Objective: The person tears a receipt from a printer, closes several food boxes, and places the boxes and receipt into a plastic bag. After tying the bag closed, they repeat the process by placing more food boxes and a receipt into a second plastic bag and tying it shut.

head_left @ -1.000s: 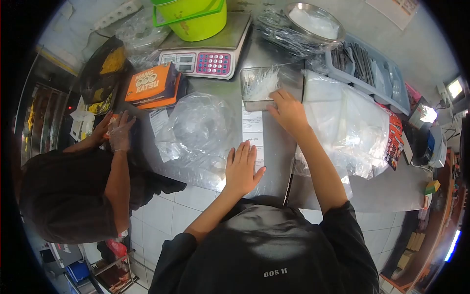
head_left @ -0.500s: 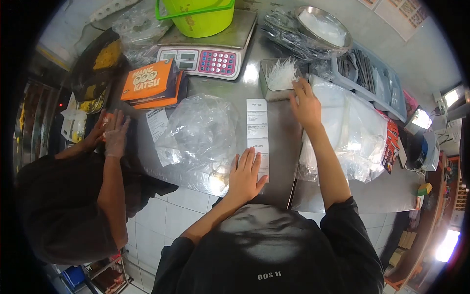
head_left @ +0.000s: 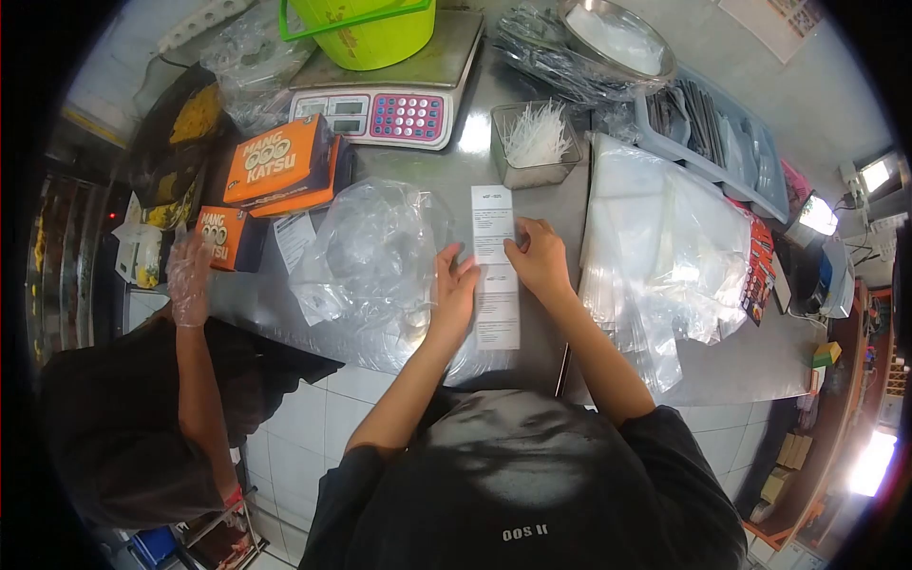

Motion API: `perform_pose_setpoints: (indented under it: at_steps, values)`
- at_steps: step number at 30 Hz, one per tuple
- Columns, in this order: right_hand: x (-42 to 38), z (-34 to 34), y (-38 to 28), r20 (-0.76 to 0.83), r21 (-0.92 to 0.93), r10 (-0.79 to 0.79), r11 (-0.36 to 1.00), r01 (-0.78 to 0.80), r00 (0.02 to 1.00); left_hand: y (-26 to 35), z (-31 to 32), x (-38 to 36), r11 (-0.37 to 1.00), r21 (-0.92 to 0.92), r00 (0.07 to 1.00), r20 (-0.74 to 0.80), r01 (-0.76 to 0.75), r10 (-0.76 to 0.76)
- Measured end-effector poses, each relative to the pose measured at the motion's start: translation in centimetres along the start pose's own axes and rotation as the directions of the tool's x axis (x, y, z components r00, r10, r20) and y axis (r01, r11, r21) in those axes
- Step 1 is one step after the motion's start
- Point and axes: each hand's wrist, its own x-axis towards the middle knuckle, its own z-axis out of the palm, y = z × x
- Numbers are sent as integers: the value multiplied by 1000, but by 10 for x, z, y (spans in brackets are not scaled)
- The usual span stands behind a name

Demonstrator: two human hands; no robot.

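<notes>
A long white printed paper strip (head_left: 494, 306) lies on the metal table in front of me. My left hand (head_left: 456, 290) is at its left edge, fingers slightly apart and holding nothing visible. At the strip's right edge, my right hand (head_left: 541, 258) has curled fingers, with the thumb and index finger closed on the paper's side. Beyond that hand stands a metal container (head_left: 539, 177) of thin white strips. Clear plastic bags (head_left: 366, 256) are spread left of the paper, and a stack of clear bags (head_left: 655, 237) lies to the right.
A co-worker's gloved hand (head_left: 188, 275) is near an orange box (head_left: 223, 237) at the left. Behind are more orange boxes (head_left: 277, 163), a scale (head_left: 375, 116) with a green bucket (head_left: 366, 33), a metal bowl (head_left: 617, 38) and a blue cutlery tray (head_left: 774, 190).
My right hand has come from the container of white strips to the paper. My left hand has shifted off the paper to its left edge. The co-worker's hand has moved off the orange box.
</notes>
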Motion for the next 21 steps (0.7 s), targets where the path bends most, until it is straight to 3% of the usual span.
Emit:
perform_pose_setpoints:
  at_steps: [3, 6, 7, 9, 12, 16, 17, 19, 21]
  values:
    - [-1, 8, 7, -124, -13, -63, 998, 62, 990, -3, 17, 9, 988, 154, 995, -91, -28, 43]
    - [-8, 2, 7, -97, 170, 46, 985, -29, 994, -5, 19, 14, 993, -91, 996, -38, 81, -85]
    - [-10, -2, 5, -2, 396, 147, 908, -134, 989, -9, 17, 15, 994, -75, 997, 15, 80, -79]
    - [-17, -11, -5, 247, 732, 263, 580, -357, 933, -12, 13, 11, 996, -42, 991, 116, 78, -73]
    - [-34, -19, -22, -60, 745, 15, 666, 35, 998, 2, 17, -16, 999, -28, 995, 95, -21, 24]
    - [-50, -51, -74, -118, 593, -163, 780, 201, 980, 53, 20, -59, 974, -34, 972, 58, -225, 227]
    - [-48, -56, -91, -235, 451, -326, 798, 400, 916, 63, 16, -66, 962, -17, 960, 52, -273, 273]
    - [-44, -60, -122, -378, 97, -639, 693, 715, 670, 75, 1, -76, 935, 54, 936, 64, -351, 348]
    - [-47, -53, -134, -304, -14, -760, 607, 795, 575, 88, -21, -82, 895, 154, 907, 102, -419, 408]
